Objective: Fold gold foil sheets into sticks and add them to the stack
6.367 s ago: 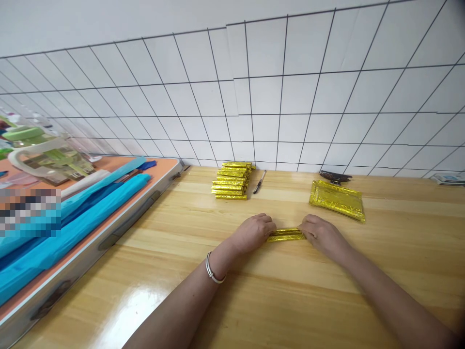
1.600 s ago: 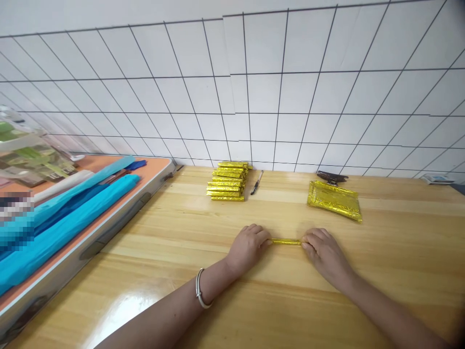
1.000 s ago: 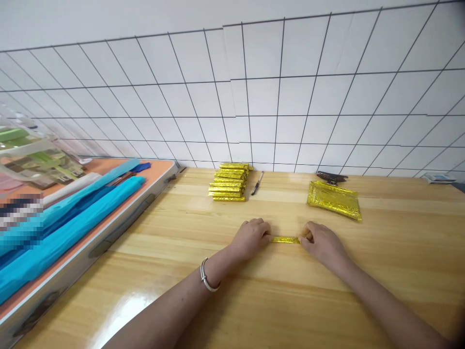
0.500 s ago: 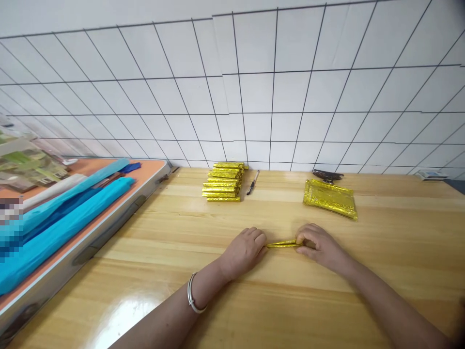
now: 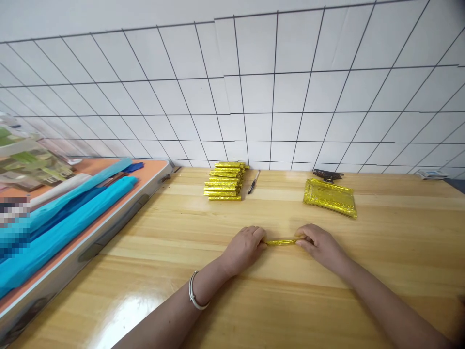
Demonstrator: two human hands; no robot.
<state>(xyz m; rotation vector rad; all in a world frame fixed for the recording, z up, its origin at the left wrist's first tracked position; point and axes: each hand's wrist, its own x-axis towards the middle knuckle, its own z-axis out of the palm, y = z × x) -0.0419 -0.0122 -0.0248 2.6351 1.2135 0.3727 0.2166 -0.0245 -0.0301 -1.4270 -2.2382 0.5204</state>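
A narrow folded strip of gold foil paper stretches between my two hands, low over the wooden table. My left hand is closed on its left end, knuckles up. At the other end, my right hand pinches the strip between thumb and fingers. Both ends are hidden by my fingers. Beyond my left hand lies a pile of rolled or folded gold foil strips. A flat stack of gold foil sheets rests beyond my right hand.
Between pile and stack lies a pen. A dark hair claw clip touches the stack's far edge. At left, an orange-topped board bears blue rolls. A small box sits by the tiled wall.
The strip's two edges, parted near my right hand before, now lie together in one narrower band. My right fingers have closed tighter on its end. The view has shifted slightly.
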